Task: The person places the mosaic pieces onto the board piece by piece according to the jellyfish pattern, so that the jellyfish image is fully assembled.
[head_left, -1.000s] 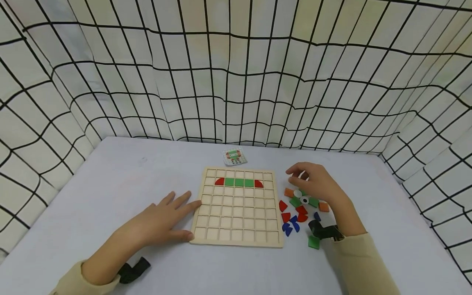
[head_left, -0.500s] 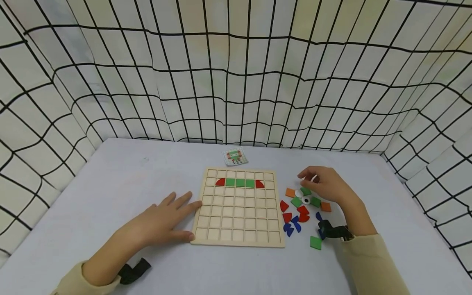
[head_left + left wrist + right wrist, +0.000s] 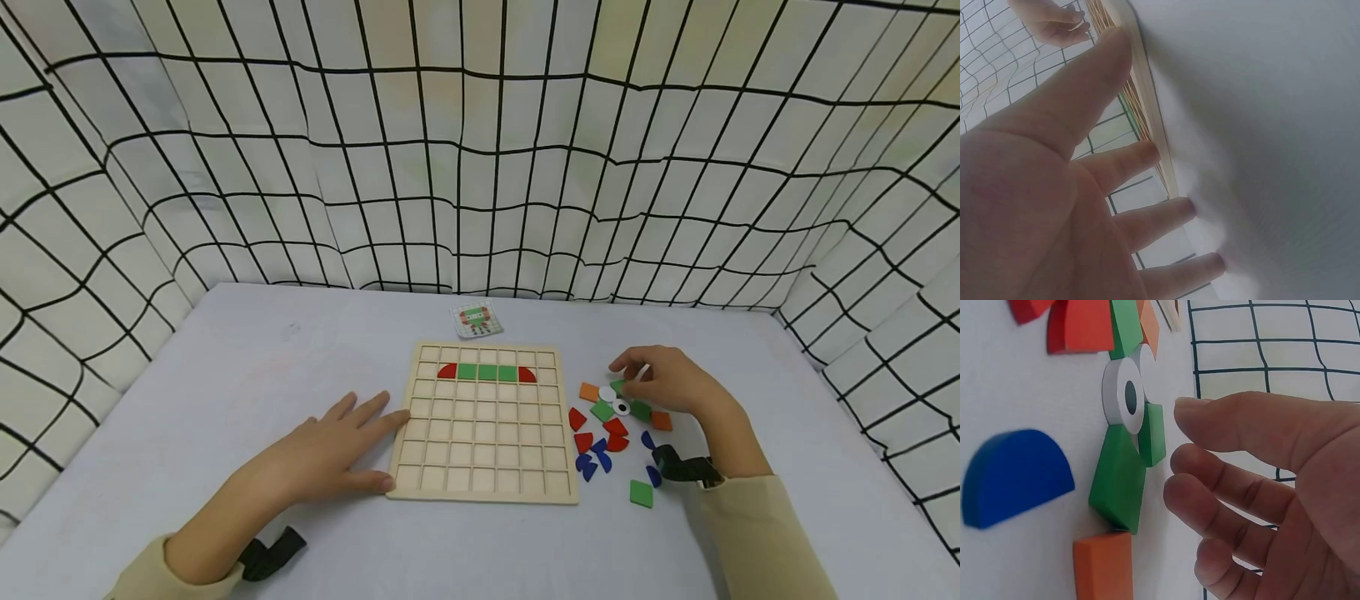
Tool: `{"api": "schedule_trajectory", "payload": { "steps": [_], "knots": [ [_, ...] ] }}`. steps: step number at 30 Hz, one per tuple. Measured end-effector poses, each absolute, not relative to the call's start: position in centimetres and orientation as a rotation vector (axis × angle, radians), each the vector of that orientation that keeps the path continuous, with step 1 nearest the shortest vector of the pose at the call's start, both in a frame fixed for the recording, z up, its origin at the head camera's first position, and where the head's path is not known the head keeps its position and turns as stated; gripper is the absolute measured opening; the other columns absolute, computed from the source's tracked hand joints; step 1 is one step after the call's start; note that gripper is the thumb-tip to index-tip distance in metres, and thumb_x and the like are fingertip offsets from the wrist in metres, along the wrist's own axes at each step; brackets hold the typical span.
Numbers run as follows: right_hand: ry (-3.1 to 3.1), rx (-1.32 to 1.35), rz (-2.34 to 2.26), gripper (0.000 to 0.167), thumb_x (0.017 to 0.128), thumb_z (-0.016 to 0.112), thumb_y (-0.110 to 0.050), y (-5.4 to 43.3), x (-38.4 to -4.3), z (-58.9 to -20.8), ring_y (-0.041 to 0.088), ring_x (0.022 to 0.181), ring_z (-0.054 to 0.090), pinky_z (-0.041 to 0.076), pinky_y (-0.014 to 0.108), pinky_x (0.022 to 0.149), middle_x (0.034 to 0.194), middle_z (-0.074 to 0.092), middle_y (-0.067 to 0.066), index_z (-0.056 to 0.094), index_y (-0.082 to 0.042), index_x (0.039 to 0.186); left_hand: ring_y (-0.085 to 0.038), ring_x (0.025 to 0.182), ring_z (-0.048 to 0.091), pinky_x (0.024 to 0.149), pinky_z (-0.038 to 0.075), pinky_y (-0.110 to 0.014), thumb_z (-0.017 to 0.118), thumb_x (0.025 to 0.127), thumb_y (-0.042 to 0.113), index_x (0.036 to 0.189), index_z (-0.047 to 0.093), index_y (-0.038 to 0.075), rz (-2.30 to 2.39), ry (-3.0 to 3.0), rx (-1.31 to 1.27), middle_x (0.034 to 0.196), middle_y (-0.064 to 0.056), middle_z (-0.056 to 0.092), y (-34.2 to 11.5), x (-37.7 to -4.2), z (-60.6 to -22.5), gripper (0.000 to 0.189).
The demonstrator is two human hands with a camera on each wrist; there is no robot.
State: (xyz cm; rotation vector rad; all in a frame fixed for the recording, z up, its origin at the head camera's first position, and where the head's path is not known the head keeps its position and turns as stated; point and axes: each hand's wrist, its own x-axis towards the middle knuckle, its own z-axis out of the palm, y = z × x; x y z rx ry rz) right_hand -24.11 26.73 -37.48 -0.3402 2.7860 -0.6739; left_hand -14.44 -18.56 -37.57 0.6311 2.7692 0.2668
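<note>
My left hand [image 3: 330, 450] lies with straight, spread fingers against the left edge of a wooden grid board [image 3: 495, 433]. In the left wrist view its thumb and index fingertip are right at the board's side. A row on the board holds three green squares [image 3: 487, 372] between two red quarter-round pieces [image 3: 527, 375]. My right hand [image 3: 667, 379] hovers over the loose pieces, fingers loosely bent and nothing between them. In the right wrist view its fingertips are close to a green square block [image 3: 1154, 434], beside a white disc with a black dot [image 3: 1124, 394].
Right of the board lie loose red pieces [image 3: 617, 442], orange squares [image 3: 589, 392] and blue half-rounds [image 3: 654, 477]. A separate green square [image 3: 641, 493] lies nearer the front. Behind the board is a small printed card [image 3: 476, 319]. Black netting [image 3: 480, 200] surrounds the table.
My right hand has moved right, away from the board's side, and then lowered toward the green block among the loose pieces. The left hand stays at the board's edge.
</note>
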Motion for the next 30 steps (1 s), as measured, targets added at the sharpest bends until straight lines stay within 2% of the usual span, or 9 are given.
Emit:
{"api": "schedule_trajectory", "payload": {
  "steps": [16,21,25,30],
  "knots": [
    [2.804,-0.326,-0.653,0.028,0.090,0.072,-0.018,26.4,-24.6,-38.0,0.024,0.091,0.057,0.053,0.031,0.070,0.100,0.064,0.006,0.071,-0.015,0.118,-0.055,0.143,0.026,0.093,0.033,-0.081,0.068,0.084,0.062,0.154,0.040,0.027,0.269,2.770,0.636,0.162,-0.015,0.030,-18.6,-14.7,-37.5,0.083],
    [2.829,-0.419,-0.654,0.026,0.093,0.071,-0.026,25.5,-24.5,-38.3,0.022,0.090,0.055,0.050,0.030,0.070,0.096,0.063,0.003,0.073,-0.015,0.117,-0.055,0.143,0.026,0.093,0.033,-0.081,0.069,0.084,0.061,0.153,0.041,0.026,0.267,2.771,0.626,0.162,-0.015,0.030,-18.5,-14.6,-37.4,0.083],
    [2.814,-0.451,-0.638,0.028,0.091,0.074,-0.034,24.4,-24.2,-38.6,0.020,0.091,0.055,0.049,0.029,0.069,0.098,0.063,0.000,0.075,-0.018,0.113,-0.055,0.143,0.026,0.093,0.033,-0.081,0.069,0.084,0.061,0.153,0.041,0.026,0.264,2.773,0.622,0.161,-0.015,0.031,-18.5,-14.5,-37.5,0.083],
    [2.845,-0.458,-0.616,0.021,0.089,0.076,-0.028,23.5,-23.8,-38.7,0.019,0.087,0.056,0.050,0.029,0.067,0.098,0.064,0.000,0.077,-0.017,0.108,-0.054,0.143,0.027,0.093,0.034,-0.080,0.068,0.084,0.062,0.153,0.041,0.027,0.261,2.773,0.629,0.162,-0.014,0.031,-18.4,-14.5,-37.7,0.083]
  ]
}}
